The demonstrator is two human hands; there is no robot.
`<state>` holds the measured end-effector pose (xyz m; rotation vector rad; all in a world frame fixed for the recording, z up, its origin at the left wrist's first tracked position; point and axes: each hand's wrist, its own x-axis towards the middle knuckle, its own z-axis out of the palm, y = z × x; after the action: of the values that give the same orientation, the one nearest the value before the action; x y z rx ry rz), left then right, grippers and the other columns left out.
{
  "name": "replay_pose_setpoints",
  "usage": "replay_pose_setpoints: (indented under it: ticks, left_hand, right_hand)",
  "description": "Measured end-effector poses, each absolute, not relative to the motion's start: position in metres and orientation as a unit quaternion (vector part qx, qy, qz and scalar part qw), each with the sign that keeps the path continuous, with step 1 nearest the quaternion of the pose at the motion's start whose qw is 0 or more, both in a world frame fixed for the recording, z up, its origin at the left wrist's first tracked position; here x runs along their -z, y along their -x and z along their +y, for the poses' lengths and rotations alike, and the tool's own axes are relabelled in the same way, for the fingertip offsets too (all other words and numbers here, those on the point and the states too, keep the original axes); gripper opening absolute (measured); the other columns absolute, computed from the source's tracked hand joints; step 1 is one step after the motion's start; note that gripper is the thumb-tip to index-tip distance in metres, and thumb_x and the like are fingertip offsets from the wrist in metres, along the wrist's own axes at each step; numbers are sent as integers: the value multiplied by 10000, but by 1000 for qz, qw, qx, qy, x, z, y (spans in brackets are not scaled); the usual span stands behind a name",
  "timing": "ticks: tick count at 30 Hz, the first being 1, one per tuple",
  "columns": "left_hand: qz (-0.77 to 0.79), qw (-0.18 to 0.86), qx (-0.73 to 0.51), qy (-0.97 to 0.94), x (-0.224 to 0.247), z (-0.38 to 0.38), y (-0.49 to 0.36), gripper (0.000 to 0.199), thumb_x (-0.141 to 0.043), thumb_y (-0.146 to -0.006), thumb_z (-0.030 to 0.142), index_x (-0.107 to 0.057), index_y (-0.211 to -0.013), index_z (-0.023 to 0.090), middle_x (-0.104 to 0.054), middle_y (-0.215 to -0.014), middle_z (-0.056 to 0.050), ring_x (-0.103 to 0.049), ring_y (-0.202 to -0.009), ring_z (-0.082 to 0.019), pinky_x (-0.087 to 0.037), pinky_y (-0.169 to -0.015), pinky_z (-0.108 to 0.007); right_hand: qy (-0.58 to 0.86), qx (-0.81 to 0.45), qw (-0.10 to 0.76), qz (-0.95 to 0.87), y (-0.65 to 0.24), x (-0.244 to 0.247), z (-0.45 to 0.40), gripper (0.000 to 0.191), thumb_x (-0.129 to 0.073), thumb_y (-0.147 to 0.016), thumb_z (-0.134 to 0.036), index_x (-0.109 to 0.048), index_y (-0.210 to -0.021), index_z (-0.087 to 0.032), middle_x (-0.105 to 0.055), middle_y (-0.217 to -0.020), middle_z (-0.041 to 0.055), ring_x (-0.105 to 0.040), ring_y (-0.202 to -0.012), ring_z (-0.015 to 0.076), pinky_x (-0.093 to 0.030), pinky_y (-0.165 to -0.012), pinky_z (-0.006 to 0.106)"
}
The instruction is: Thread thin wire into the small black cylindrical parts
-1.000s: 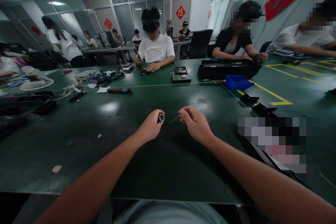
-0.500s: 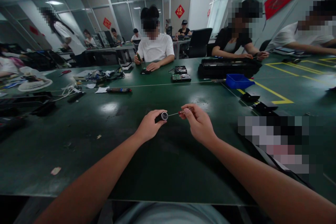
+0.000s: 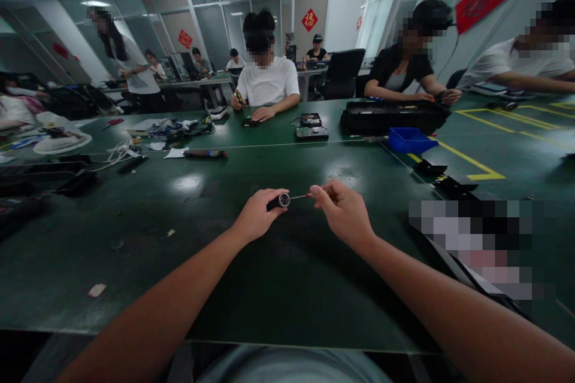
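— Closer together than one second ago are the screwdriver [image 3: 300,196] and the black tube [image 3: 272,204]: the shaft now reaches up to the silvery open end.
— So how far is the work?
— Only begun, I judge: shaft and opening are lined up; the work inside is left. Whether the tip enters, I cannot tell surely.
— And the fingers?
— Those of the left hand [image 3: 256,218] curl around the black tube, above the desk [image 3: 269,293]; those of the right hand [image 3: 344,210] pinch the screwdriver.
— Something in the way?
— It seems not: blue bin [image 3: 411,141] and hard drives [image 3: 311,133] lie well apart, beyond the hands.
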<state>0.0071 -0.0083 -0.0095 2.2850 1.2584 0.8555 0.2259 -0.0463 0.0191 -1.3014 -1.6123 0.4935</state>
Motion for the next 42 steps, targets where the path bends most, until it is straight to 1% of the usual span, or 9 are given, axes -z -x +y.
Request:
replay_pose_setpoints:
  ticks: [2, 5, 10, 17, 24, 28, 33, 37, 42]
  left_hand:
    - [446, 178, -299, -825, 9, -8, -6, 412, -694, -886, 253, -633, -1294, 263, -685, -1227, -47, -596, -1150, -250, -434, -1037, -442]
    - [441, 163, -289, -834, 10, -8, -5, 417, -697, -889, 267, -631, -1301, 263, -688, -1218, -49, -594, -1146, -249, -436, -1027, -440]
    - [441, 157, -292, -834, 11, -7, -4, 418, -696, -894, 264, -627, -1306, 254, -685, -1229, -44, -586, -1154, -234, -430, -1028, -419]
    - [436, 163, -278, -840, 9, -8, -5, 406, -692, -897, 269, -633, -1297, 249, -691, -1211, -45, -597, -1128, -238, -438, -1016, -430]
    - [431, 164, -281, -842, 8, -9, -6, 397, -696, -889, 249, -644, -1283, 243, -694, -1207, -52, -609, -1120, -241, -440, -1022, -438]
    - [436, 168, -289, -836, 6, -9, -7, 395, -700, -883, 232, -646, -1274, 233, -694, -1206, -51, -613, -1122, -240, -446, -1018, -428]
    - [434, 163, -301, -833, 6, -11, -8, 400, -710, -874, 218, -643, -1268, 226, -697, -1194, -50, -613, -1113, -234, -453, -1011, -425]
    - [395, 151, -309, -852, 2, -13, -8, 404, -694, -886, 200, -632, -1284, 241, -685, -1227, -56, -599, -1143, -230, -445, -1016, -435]
    - [378, 137, -264, -877, -2, -12, -7, 395, -660, -912, 210, -620, -1302, 261, -684, -1231, -54, -592, -1143, -233, -418, -1029, -465]
  right_hand:
    - [558, -163, 468, -666, -227, -22, -47, 449, -570, -919, -530, -538, -598, -218, -539, -503, -25, -484, -470, 125, -334, -493, 275]
    - [560, -142, 462, -672, -228, -21, -47, 473, -568, -919, -530, -499, -567, -222, -485, -475, -37, -438, -449, 115, -295, -476, 275]
    - [550, -162, 449, -685, -227, -19, -44, 343, -600, -910, -489, -579, -702, -217, -606, -589, -13, -524, -515, 136, -354, -514, 277]
    - [477, -215, 444, -727, -226, -24, -49, 125, -543, -923, -291, -637, -952, -214, -710, -833, 38, -669, -780, 197, -483, -716, 334]
    - [520, -227, 438, -697, -227, -20, -47, 343, -401, -996, -417, -646, -863, -217, -603, -658, 2, -581, -611, 172, -409, -604, 323]
    - [497, -279, 498, -654, -225, -15, -44, 165, -502, -941, -351, -583, -1004, -222, -650, -773, 13, -621, -699, 183, -462, -659, 334]
    - [447, -380, 567, -578, -223, -8, -37, 203, -627, -882, -411, -612, -902, -210, -680, -830, 41, -650, -783, 191, -516, -774, 370]
    - [420, -462, 618, -478, -225, -5, -29, 272, -648, -857, -478, -647, -852, -206, -642, -790, 28, -628, -726, 175, -524, -738, 358]
    - [451, -532, 574, -429, -229, -6, -26, 268, -644, -842, -463, -609, -752, -213, -579, -658, 7, -569, -595, 159, -537, -669, 353]
